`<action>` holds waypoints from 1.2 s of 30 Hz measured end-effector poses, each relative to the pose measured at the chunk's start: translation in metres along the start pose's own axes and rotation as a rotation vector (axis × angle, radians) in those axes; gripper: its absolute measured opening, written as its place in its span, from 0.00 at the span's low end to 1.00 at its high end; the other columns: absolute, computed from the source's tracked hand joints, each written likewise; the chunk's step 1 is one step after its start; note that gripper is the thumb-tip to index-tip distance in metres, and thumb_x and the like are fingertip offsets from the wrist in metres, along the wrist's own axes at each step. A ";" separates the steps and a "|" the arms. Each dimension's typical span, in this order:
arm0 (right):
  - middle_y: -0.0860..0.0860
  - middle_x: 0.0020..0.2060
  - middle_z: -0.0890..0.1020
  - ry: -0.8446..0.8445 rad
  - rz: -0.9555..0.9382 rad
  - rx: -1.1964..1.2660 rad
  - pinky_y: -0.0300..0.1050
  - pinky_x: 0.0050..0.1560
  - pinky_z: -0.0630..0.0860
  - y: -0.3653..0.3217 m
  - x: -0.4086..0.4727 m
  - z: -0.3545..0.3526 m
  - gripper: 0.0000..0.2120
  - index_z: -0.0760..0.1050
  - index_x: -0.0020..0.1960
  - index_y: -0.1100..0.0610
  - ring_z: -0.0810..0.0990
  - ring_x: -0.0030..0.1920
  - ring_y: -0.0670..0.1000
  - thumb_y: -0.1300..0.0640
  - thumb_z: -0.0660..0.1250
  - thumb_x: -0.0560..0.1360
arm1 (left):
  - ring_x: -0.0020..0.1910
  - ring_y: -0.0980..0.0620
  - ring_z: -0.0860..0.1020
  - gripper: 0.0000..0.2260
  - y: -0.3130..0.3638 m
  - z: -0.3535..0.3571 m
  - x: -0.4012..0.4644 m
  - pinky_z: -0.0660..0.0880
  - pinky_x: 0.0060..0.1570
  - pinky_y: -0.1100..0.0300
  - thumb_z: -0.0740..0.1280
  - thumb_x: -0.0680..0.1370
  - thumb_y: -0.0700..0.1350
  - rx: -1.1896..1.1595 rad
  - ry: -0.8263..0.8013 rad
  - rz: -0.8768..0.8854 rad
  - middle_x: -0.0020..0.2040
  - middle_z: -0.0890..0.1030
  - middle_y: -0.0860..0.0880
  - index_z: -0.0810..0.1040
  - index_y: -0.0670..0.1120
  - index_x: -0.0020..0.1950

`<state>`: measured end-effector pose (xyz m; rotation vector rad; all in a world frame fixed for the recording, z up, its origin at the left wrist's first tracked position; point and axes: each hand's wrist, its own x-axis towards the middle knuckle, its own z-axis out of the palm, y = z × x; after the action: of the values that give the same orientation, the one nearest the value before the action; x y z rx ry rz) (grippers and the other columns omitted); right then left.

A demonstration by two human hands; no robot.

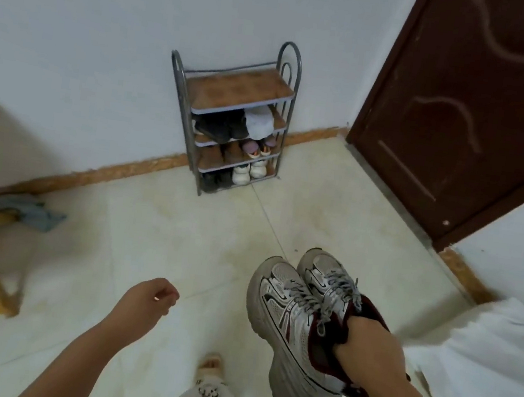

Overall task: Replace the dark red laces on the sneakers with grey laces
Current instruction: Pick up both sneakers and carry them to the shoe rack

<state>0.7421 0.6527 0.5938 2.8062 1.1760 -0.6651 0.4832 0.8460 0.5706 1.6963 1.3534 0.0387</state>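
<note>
Pair of sneakers [298, 316]: white and silver mesh uppers, dark red trim and collar lining, grey laces [324, 293] threaded through the eyelets. Carried off the floor, side by side, toes pointing up and away from the grip, heels and soles hanging below it.

Right hand [367, 352]: fingers hooked into the shoe openings at the collars, gripping both shoes together; forearm reaches in from lower right, white sleeve [483, 354] behind it.

Left hand [149, 296]: out to the left of the grip, well apart from the shoes, fingers loosely curled, holding nothing; forearm extends up from the lower edge.

Markings: no brand or writing legible on the shoes.

Shoe rack [231, 114]: metal frame, four shelves, against the wall well beyond the grip, shoes on the lower shelves.

Brown door [465, 108]: beyond the grip, upper right.
</note>
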 end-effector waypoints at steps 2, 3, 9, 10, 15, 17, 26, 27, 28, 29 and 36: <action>0.46 0.28 0.72 0.005 0.014 -0.007 0.38 0.28 0.64 -0.013 0.025 -0.010 0.13 0.63 0.32 0.51 0.72 0.31 0.48 0.49 0.60 0.73 | 0.39 0.50 0.77 0.07 0.012 -0.017 0.030 0.70 0.37 0.60 0.62 0.77 0.37 -0.003 0.003 0.003 0.41 0.79 0.47 0.77 0.43 0.41; 0.46 0.29 0.72 0.006 0.026 0.001 0.39 0.29 0.64 -0.017 0.037 -0.016 0.13 0.63 0.33 0.52 0.72 0.32 0.49 0.49 0.60 0.73 | 0.39 0.50 0.78 0.07 0.019 -0.024 0.045 0.70 0.38 0.59 0.62 0.77 0.37 -0.008 0.001 0.008 0.41 0.80 0.47 0.77 0.42 0.42; 0.47 0.30 0.74 -0.013 0.091 0.015 0.40 0.30 0.66 -0.030 0.112 -0.050 0.10 0.67 0.34 0.53 0.73 0.32 0.49 0.50 0.62 0.71 | 0.39 0.51 0.77 0.07 0.068 -0.049 0.128 0.69 0.36 0.61 0.61 0.77 0.37 -0.006 -0.020 0.024 0.41 0.79 0.48 0.77 0.42 0.41; 0.47 0.30 0.75 -0.015 0.096 0.016 0.41 0.31 0.67 -0.029 0.126 -0.055 0.09 0.68 0.35 0.53 0.74 0.32 0.49 0.50 0.62 0.71 | 0.38 0.51 0.77 0.08 0.077 -0.048 0.140 0.69 0.36 0.61 0.61 0.77 0.37 -0.011 -0.027 0.022 0.40 0.79 0.48 0.77 0.43 0.40; 0.46 0.32 0.76 -0.040 0.085 -0.021 0.41 0.32 0.67 -0.025 0.209 -0.084 0.10 0.74 0.41 0.54 0.74 0.33 0.50 0.48 0.61 0.72 | 0.38 0.52 0.77 0.08 0.119 -0.041 0.206 0.70 0.36 0.62 0.61 0.77 0.37 -0.019 -0.042 -0.016 0.40 0.79 0.48 0.77 0.45 0.40; 0.46 0.33 0.76 -0.042 0.056 -0.036 0.41 0.33 0.68 -0.022 0.247 -0.095 0.10 0.75 0.42 0.54 0.74 0.35 0.51 0.48 0.61 0.72 | 0.39 0.51 0.77 0.08 0.135 -0.038 0.230 0.70 0.36 0.62 0.61 0.77 0.37 -0.029 -0.020 -0.036 0.41 0.79 0.48 0.77 0.45 0.40; 0.47 0.31 0.77 -0.051 -0.075 -0.076 0.41 0.28 0.65 -0.028 0.404 -0.164 0.11 0.74 0.37 0.53 0.75 0.32 0.49 0.48 0.61 0.74 | 0.39 0.53 0.77 0.08 0.199 -0.035 0.312 0.70 0.35 0.63 0.61 0.77 0.37 -0.092 0.083 -0.142 0.41 0.79 0.50 0.77 0.46 0.40; 0.47 0.31 0.77 -0.055 -0.090 -0.081 0.41 0.29 0.66 -0.034 0.417 -0.169 0.12 0.74 0.37 0.53 0.75 0.32 0.49 0.47 0.61 0.74 | 0.39 0.53 0.78 0.08 0.202 -0.038 0.319 0.70 0.35 0.63 0.62 0.77 0.37 -0.100 0.087 -0.158 0.41 0.79 0.49 0.76 0.46 0.40; 0.47 0.31 0.78 -0.061 -0.103 -0.083 0.41 0.29 0.67 -0.040 0.430 -0.173 0.12 0.74 0.37 0.53 0.76 0.33 0.49 0.47 0.62 0.74 | 0.38 0.53 0.78 0.08 0.204 -0.041 0.327 0.70 0.35 0.63 0.62 0.77 0.37 -0.108 0.090 -0.177 0.41 0.79 0.49 0.76 0.46 0.40; 0.48 0.32 0.78 -0.068 -0.116 -0.080 0.41 0.30 0.67 -0.047 0.443 -0.177 0.11 0.74 0.37 0.53 0.76 0.34 0.50 0.48 0.62 0.74 | 0.38 0.52 0.77 0.08 0.205 -0.045 0.336 0.70 0.35 0.62 0.62 0.77 0.37 -0.114 0.097 -0.196 0.41 0.79 0.48 0.76 0.46 0.40; 0.46 0.33 0.75 -0.141 -0.152 -0.060 0.42 0.34 0.67 -0.107 0.532 -0.200 0.09 0.69 0.36 0.51 0.74 0.36 0.52 0.48 0.62 0.72 | 0.37 0.49 0.77 0.08 0.213 -0.085 0.420 0.69 0.36 0.60 0.63 0.77 0.37 -0.150 0.157 -0.255 0.41 0.80 0.45 0.77 0.44 0.39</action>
<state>1.0750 1.1254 0.5795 2.5919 1.3675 -0.8086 0.7611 1.2346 0.5525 1.4098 1.6334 0.1256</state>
